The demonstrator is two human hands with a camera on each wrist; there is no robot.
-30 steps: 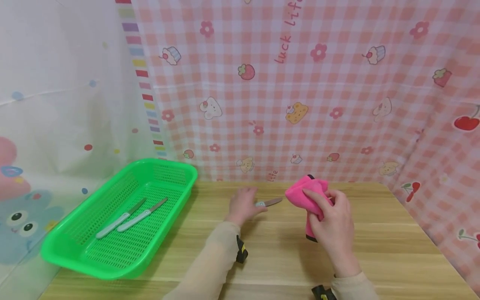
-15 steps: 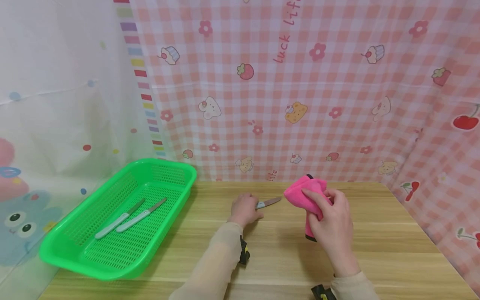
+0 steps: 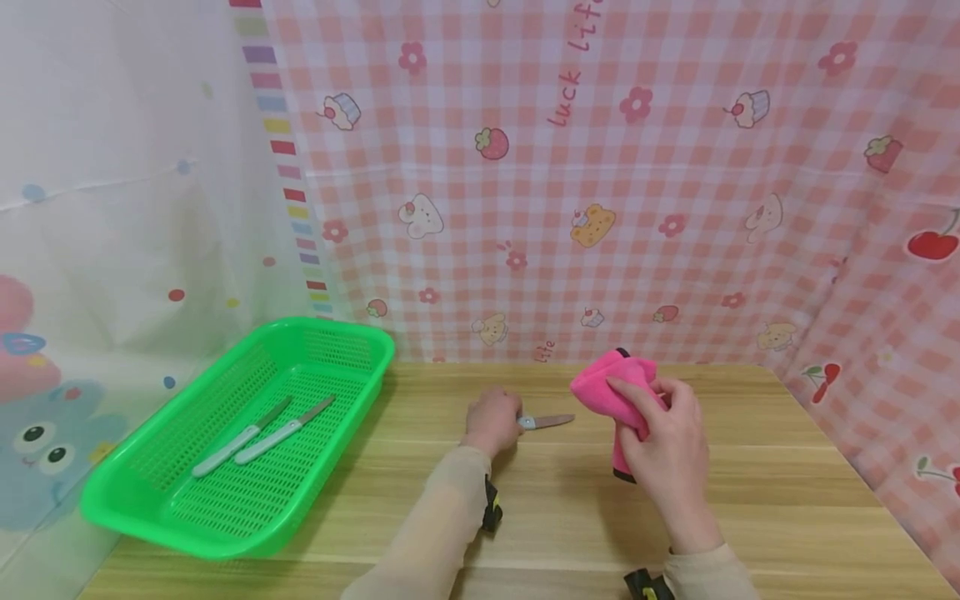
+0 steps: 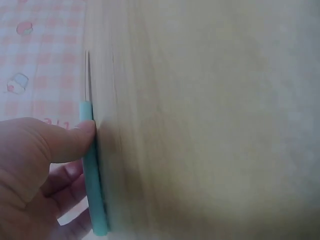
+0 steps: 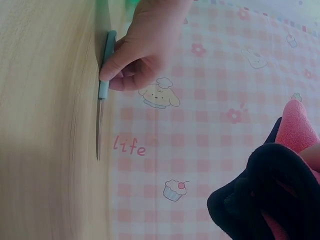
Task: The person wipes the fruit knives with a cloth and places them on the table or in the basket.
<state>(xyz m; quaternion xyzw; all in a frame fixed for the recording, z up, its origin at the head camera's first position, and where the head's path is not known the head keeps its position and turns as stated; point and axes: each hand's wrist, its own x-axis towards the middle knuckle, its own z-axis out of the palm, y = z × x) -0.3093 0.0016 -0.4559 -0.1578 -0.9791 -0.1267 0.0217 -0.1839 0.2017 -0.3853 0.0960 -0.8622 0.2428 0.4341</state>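
Observation:
My left hand [image 3: 495, 421] pinches the pale blue-green handle of a paring knife [image 3: 553, 422] near the back of the table, its blade pointing right. In the left wrist view the thumb presses one side of the knife handle [image 4: 92, 185], with other fingers behind it. The knife lies close along the tabletop, as the right wrist view also shows with the blade [image 5: 99, 130]. To the right, my right hand [image 3: 671, 454] holds a bunched pink cloth [image 3: 609, 390] with black edging above the table. Part of the cloth is hidden behind the fingers.
A green plastic basket [image 3: 367, 392] stands at the left of the wooden table [image 3: 780, 500]. Two similar knives [image 3: 273, 442] lie inside it. A pink checked curtain [image 3: 555, 167] hangs along the table's back edge.
My left hand has come down onto the knife handle and gripped it. The knife has shifted slightly right and nearer, its blade turned more level. The right hand with the cloth stays put.

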